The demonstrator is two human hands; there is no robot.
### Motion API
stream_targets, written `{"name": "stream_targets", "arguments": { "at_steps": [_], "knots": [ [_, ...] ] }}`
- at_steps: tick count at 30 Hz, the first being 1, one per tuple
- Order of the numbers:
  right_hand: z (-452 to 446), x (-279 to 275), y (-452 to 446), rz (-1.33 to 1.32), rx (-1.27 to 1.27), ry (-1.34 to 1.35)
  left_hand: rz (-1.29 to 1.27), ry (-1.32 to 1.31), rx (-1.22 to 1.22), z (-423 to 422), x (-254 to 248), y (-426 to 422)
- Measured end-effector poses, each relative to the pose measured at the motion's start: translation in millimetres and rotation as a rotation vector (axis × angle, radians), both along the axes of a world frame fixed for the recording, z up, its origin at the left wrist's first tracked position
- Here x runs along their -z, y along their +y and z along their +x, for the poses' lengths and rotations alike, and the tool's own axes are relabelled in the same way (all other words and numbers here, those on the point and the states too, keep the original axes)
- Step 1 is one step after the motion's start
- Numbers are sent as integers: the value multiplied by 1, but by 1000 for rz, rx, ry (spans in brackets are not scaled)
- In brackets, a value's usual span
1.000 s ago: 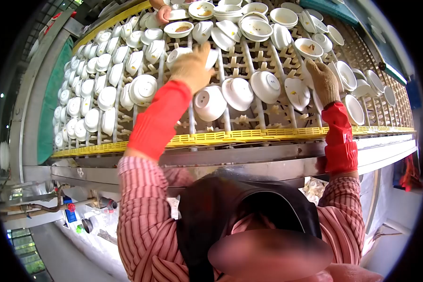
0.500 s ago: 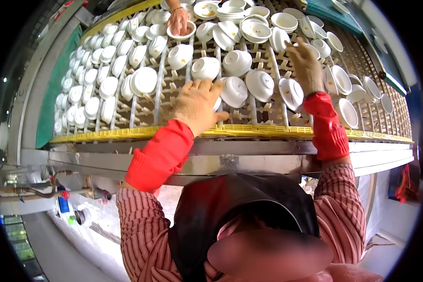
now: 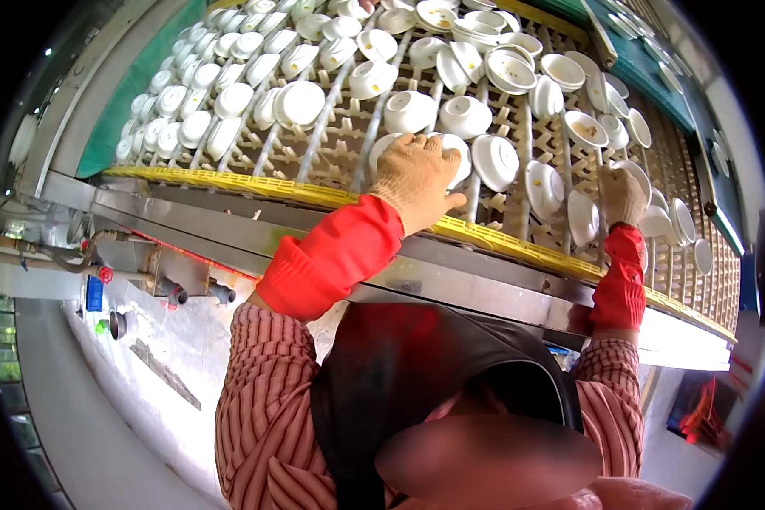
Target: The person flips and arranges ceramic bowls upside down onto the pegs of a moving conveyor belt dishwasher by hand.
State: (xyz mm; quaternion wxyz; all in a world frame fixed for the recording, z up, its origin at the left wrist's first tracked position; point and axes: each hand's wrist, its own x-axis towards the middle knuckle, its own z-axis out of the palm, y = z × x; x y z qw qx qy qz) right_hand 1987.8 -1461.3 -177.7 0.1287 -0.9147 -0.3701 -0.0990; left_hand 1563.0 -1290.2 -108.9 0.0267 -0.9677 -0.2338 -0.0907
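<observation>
My left hand, in a tan glove with a red sleeve cover, lies palm down over white bowls near the rack's front edge. Its fingers are stretched and its thumb stands apart, touching a white bowl that they partly cover. My right hand, gloved the same way, is curled at the rim of another white bowl on the right; its fingertips are hidden. Between my hands, tilted bowls lean on the pegs of the rack. Beyond stands a bowl with food scraps.
Many white bowls stand in rows on the left and in stacks at the back. A yellow edge strip and a metal rail run along the front. A teal belt carries bowls at upper right. Another person's fingers show at the top.
My view has turned, so the rack appears tilted. My right hand has come down nearer the front edge, curled at a bowl. My left hand now lies over the bowls. The other person's hand is mostly out of view.
</observation>
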Motion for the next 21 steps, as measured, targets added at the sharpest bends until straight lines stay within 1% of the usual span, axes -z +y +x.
{"name": "stream_targets", "arguments": {
  "at_steps": [1, 3, 5, 7, 9, 10, 13, 15, 16, 17, 18, 19, 20, 21],
  "knots": [
    [-5, -4, -5, 26, -9, 15, -42, -57, 60, 7, -1, -6],
    [-12, -17, -7, -36, -32, 46, -43, -241, 182, 12, 8, 0],
    [13, -6, -15, 138, -39, 124, -63, -271, 173, 15, 11, 6],
    [6, -22, -29, 278, 151, -106, -77, -250, 124, 21, 13, 14],
    [28, -14, -43, 245, 242, -126, -76, -231, 83, 26, 12, 16],
    [31, -26, -43, 32, 353, 22, -62, -258, 115, 32, 13, 15],
    [38, -29, -34, -24, 172, 106, -47, -308, 230, 49, 8, -1],
    [83, -8, -16, -67, 175, 157, -49, -303, 320, 57, 4, -15],
    [89, -17, -10, -81, 166, 260, -41, -295, 363, 59, 3, -18],
    [87, -16, -9, -96, 143, 234, -31, -288, 402, 61, 1, -20],
    [91, -6, -7, -110, 116, 202, -32, -285, 404, 62, -2, -22],
    [86, -14, -1, -125, 85, 165, -14, -294, 398, 63, -2, -21],
    [75, -15, -4, -81, 94, 164, 1, -307, 384, 63, -1, -19],
    [67, -22, -6, -27, 72, 257, 16, -318, 366, 62, -1, -18]
  ]
}}
